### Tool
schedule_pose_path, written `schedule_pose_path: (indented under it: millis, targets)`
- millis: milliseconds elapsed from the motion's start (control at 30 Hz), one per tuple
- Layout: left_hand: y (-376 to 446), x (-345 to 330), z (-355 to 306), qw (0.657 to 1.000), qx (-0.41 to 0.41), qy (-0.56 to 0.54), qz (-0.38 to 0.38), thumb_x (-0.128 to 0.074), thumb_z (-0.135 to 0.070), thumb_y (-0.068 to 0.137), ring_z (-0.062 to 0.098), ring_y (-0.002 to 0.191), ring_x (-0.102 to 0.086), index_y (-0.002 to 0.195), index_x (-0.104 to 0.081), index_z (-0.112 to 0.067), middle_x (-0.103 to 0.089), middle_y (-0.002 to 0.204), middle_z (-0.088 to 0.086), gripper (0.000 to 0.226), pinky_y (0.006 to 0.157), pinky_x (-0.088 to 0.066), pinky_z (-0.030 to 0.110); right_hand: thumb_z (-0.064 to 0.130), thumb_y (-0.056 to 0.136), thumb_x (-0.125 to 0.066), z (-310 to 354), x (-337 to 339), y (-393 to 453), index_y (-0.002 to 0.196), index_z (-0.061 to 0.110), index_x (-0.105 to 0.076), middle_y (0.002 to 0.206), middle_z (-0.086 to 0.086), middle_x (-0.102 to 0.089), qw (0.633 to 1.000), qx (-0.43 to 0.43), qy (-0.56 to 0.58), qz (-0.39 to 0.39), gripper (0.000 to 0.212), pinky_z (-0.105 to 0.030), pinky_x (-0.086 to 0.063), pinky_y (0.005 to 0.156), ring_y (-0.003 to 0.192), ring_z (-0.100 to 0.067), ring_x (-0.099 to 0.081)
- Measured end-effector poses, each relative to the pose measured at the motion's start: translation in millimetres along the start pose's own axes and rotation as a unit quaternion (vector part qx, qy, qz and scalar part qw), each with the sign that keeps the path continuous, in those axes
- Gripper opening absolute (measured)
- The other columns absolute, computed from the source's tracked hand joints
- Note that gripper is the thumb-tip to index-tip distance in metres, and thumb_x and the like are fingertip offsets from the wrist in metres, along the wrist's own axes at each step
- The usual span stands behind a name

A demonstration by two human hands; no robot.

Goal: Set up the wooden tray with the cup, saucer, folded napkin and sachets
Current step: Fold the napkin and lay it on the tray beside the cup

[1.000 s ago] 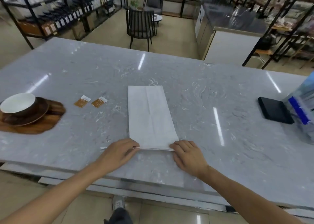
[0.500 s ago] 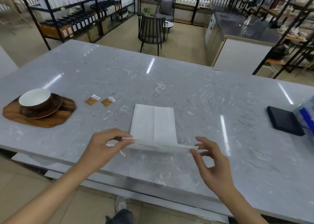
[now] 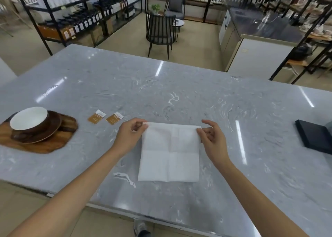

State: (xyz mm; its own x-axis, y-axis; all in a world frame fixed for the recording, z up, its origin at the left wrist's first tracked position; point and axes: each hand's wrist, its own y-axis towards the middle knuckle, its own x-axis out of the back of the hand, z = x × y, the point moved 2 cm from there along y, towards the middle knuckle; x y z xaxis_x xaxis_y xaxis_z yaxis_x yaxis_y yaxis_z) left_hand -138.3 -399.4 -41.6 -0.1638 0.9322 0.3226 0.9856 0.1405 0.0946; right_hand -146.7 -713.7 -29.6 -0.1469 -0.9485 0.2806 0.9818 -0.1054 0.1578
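- Head view, centre of the frame: a white, square, creased paper napkin (image 3: 169, 152) lies flat on the grey marbled stone worktop (image 3: 179, 96), folded over on itself, its far edge held at both corners.
- Left hand (image 3: 132, 136): the grip is closed, thumb and forefinger pinching the napkin's upper-left corner. Right hand (image 3: 211, 139): the grip pinches the upper-right corner, the remaining fingers spread loose.
- Left edge of the frame: a brown, irregular-edged wooden tray (image 3: 53, 143) carries a dark brown round saucer (image 3: 52, 128), on which stands a brown cup with a white interior (image 3: 28, 119).
- Left of centre: two small orange-and-white paper sachets (image 3: 105, 118) lie side by side on the worktop, between the tray and the left hand, near that hand but apart from it.
- Right edge: a flat black rectangular case (image 3: 314, 137), well apart from the napkin.
- Risk, fold: uneven release of the two corners would likely skew the layers, leaving a crooked edge; thin paper may spring open along its creases if not pressed.
- Risk, sachets: a leftward sweep of the left hand or forearm could scatter them.
- Risk, transfer: little bare tray remains beside the saucer, so the napkin could overhang or nudge the cup.
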Motion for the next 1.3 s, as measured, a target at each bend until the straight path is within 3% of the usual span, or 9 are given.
schedule_pose_path:
  millis: [100, 233, 433, 533, 633, 733, 833, 1000, 1300]
  targets:
    - [27, -10, 30, 0.998, 0.032, 0.054, 0.009, -0.073, -0.016, 0.091, 0.016, 0.082, -0.071, 0.095, -0.075, -0.018, -0.076, 0.086, -0.002, 0.005, 0.087, -0.059, 0.045, 0.027, 0.097, -0.068, -29, -18, 28, 0.123, 0.026, -0.062, 0.091, -0.005, -0.072, 0.998, -0.050, -0.036, 0.030, 0.027, -0.041, -0.062, 0.076, 0.084, -0.022, -0.072]
    - [46, -18, 59, 0.990, 0.052, 0.125, 0.029, -0.075, -0.017, 0.089, 0.004, 0.076, -0.068, 0.096, -0.076, -0.013, -0.074, 0.085, -0.003, 0.008, 0.086, -0.058, 0.032, 0.025, 0.098, -0.067, -64, -32, 41, 0.123, 0.025, -0.062, 0.086, -0.001, -0.071, 0.991, -0.101, -0.082, 0.024, 0.026, -0.010, -0.051, 0.060, 0.074, -0.011, -0.070]
    - [54, -23, 70, 0.984, 0.051, 0.169, 0.026, -0.077, -0.022, 0.084, -0.008, 0.066, -0.062, 0.088, -0.074, -0.020, -0.068, 0.072, -0.018, 0.006, 0.066, -0.048, 0.014, 0.026, 0.096, -0.066, -85, -39, 39, 0.119, 0.024, -0.066, 0.085, 0.011, -0.072, 0.980, -0.121, -0.158, -0.009, 0.023, -0.001, -0.046, 0.066, 0.078, 0.011, -0.065]
    - [54, -22, 66, 0.982, 0.049, 0.179, 0.019, -0.077, -0.019, 0.083, -0.003, 0.064, -0.061, 0.090, -0.073, -0.016, -0.070, 0.077, -0.009, 0.008, 0.066, -0.052, 0.021, 0.026, 0.096, -0.065, -82, -41, 38, 0.119, 0.024, -0.066, 0.085, 0.015, -0.070, 0.976, -0.117, -0.184, -0.026, 0.022, -0.007, -0.051, 0.071, 0.080, 0.013, -0.064]
    - [42, -27, 49, 0.972, 0.037, 0.233, 0.013, -0.070, -0.017, 0.087, 0.020, 0.082, -0.064, 0.104, -0.068, -0.012, -0.065, 0.101, 0.006, 0.018, 0.079, -0.055, 0.038, 0.024, 0.097, -0.063, -67, -45, 33, 0.123, 0.019, -0.064, 0.095, 0.006, -0.070, 0.971, -0.130, -0.199, -0.039, 0.026, -0.033, -0.058, 0.085, 0.083, 0.000, -0.066]
    - [9, -44, 21, 0.930, -0.047, 0.365, -0.004, -0.061, -0.028, 0.089, 0.030, 0.099, -0.060, 0.108, -0.067, -0.015, -0.060, 0.110, 0.008, 0.024, 0.078, -0.053, 0.042, 0.024, 0.096, -0.063, -47, -66, 8, 0.127, 0.014, -0.063, 0.124, -0.007, -0.064, 0.933, 0.024, -0.357, -0.041, 0.032, -0.042, -0.052, 0.094, 0.111, -0.026, -0.058]
    - [-31, -75, 4, 0.911, -0.127, 0.390, 0.051, -0.046, -0.033, 0.090, 0.031, 0.121, -0.057, 0.115, -0.067, -0.014, -0.063, 0.126, 0.008, 0.038, 0.096, -0.050, 0.045, 0.030, 0.099, -0.050, -35, -98, -26, 0.138, 0.016, -0.059, 0.146, -0.009, -0.057, 0.905, 0.132, -0.403, 0.042, 0.042, -0.044, -0.044, 0.107, 0.135, -0.029, -0.050]
    - [-78, -95, 36, 0.878, -0.071, 0.445, 0.160, -0.009, -0.045, 0.104, 0.020, 0.157, -0.003, 0.160, -0.019, -0.019, -0.013, 0.169, -0.003, 0.063, 0.125, -0.014, 0.047, 0.037, 0.104, -0.018, -54, -111, -54, 0.161, 0.024, -0.025, 0.169, 0.002, -0.014, 0.863, 0.083, -0.464, 0.182, 0.059, -0.042, -0.011, 0.128, 0.158, -0.020, -0.011]
    - [-85, -79, 57, 0.868, -0.056, 0.467, 0.158, -0.020, -0.057, 0.101, 0.020, 0.157, 0.001, 0.161, -0.003, -0.014, 0.000, 0.170, 0.001, 0.076, 0.126, -0.012, 0.047, 0.048, 0.106, -0.020, -76, -54, -72, 0.162, 0.029, -0.003, 0.170, 0.011, -0.003, 0.858, 0.027, -0.493, 0.140, 0.062, -0.046, -0.009, 0.128, 0.158, -0.014, 0.002]
